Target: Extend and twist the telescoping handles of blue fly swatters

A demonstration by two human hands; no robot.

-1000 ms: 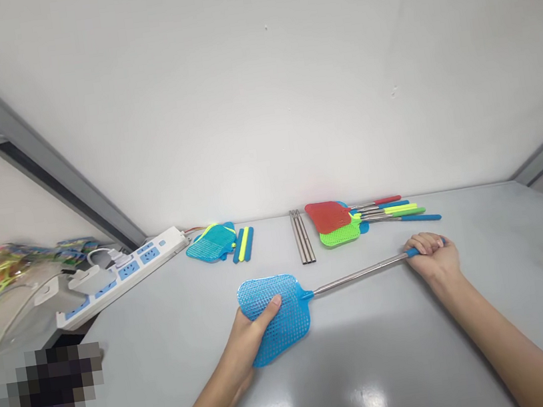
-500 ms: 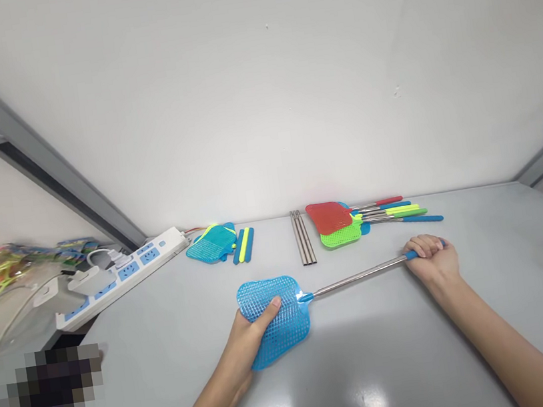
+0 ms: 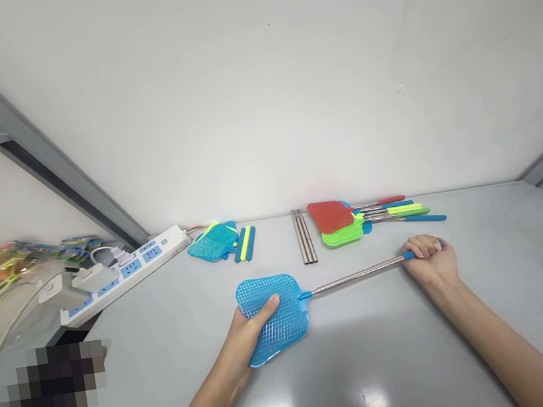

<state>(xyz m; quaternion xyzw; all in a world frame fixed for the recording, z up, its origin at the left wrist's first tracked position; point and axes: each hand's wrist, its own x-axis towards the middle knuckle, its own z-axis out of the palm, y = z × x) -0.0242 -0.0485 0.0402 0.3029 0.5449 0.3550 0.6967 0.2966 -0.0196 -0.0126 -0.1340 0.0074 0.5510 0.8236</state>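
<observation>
A blue fly swatter [image 3: 288,319] with a metal telescopic rod is held in both hands above the grey table. My left hand [image 3: 249,331] grips its mesh head, thumb on top and the other fingers hidden beneath. Around the blue handle at the other end, my right hand [image 3: 429,259] is closed. Behind the rod lie several whole fly swatters [image 3: 331,216] with red, green and blue heads, stacked with handles to the right. Left of them are metal tubes [image 3: 304,236], side by side. Further left sit blue and yellow handle grips [image 3: 245,244] and loose swatter heads [image 3: 213,242].
A white power strip [image 3: 125,278] with plugs and cables runs along the table's left side. Beyond it is a clear plastic bag [image 3: 3,275] of colourful things. The wall [image 3: 257,98] rises behind the table, and a pixelated dark patch covers the lower left.
Both hands keep the same hold on the fly swatter. The view has shifted very slightly; the things on the table have not moved.
</observation>
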